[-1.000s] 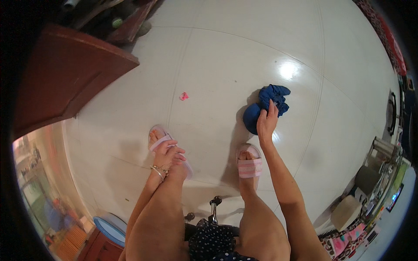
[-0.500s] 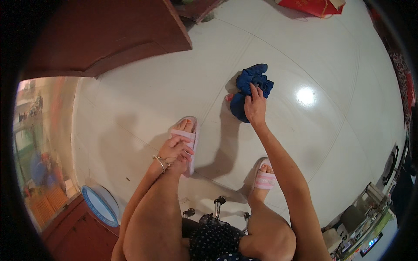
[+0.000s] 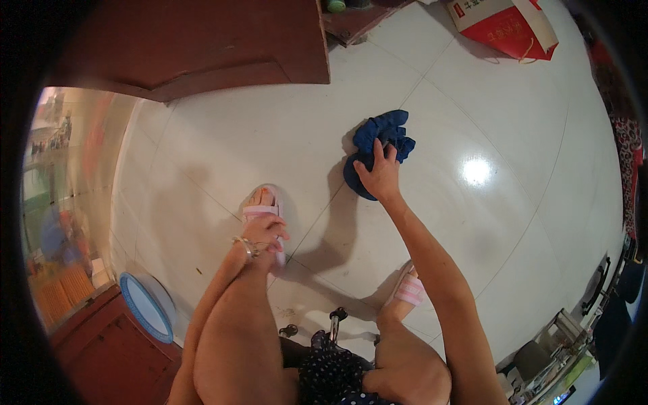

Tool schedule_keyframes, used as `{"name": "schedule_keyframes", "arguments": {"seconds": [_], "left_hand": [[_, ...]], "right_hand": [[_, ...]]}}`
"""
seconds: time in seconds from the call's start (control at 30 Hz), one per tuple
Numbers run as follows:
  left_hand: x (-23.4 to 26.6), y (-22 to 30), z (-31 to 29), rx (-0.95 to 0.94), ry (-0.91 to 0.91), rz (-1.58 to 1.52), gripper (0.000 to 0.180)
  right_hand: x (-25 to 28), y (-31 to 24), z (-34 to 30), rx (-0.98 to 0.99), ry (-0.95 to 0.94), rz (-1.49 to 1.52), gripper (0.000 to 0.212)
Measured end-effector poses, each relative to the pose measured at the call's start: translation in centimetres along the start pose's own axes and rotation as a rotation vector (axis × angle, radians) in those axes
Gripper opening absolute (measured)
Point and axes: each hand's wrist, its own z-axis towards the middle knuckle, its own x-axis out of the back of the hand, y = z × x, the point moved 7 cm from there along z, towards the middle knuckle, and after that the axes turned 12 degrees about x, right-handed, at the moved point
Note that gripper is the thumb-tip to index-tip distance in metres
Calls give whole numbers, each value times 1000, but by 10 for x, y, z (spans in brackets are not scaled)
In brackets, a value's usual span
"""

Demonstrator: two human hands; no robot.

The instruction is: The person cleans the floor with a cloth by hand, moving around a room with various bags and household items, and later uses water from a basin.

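While R hand [image 3: 381, 181] stays on, blue cloth [image 3: 378, 125] now covers flr seam [image 3: 424, 76].

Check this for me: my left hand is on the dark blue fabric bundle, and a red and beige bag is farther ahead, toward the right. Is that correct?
Not quite: the head view shows your right hand, not your left hand, on the dark blue fabric bundle. The red and beige bag is indeed farther ahead, toward the right.
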Motion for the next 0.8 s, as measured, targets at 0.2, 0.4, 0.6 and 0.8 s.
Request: {"name": "schedule_keyframes", "arguments": {"seconds": [0.2, 0.4, 0.6, 0.8], "left_hand": [[26, -2, -30, -121, 120, -114, 18], [55, -41, -23, -19, 224, -357, 14], [91, -78, -35, 23, 133, -284, 18], [104, -99, -49, -118, 224, -327, 19]], "right_hand": [[-3, 7, 6, 64, -41, -34, 82], [-7, 9, 4, 83, -17, -59, 79], [-10, 14, 7, 44, -75, -126, 79], [-22, 7, 13, -13, -162, -185, 80]]}}
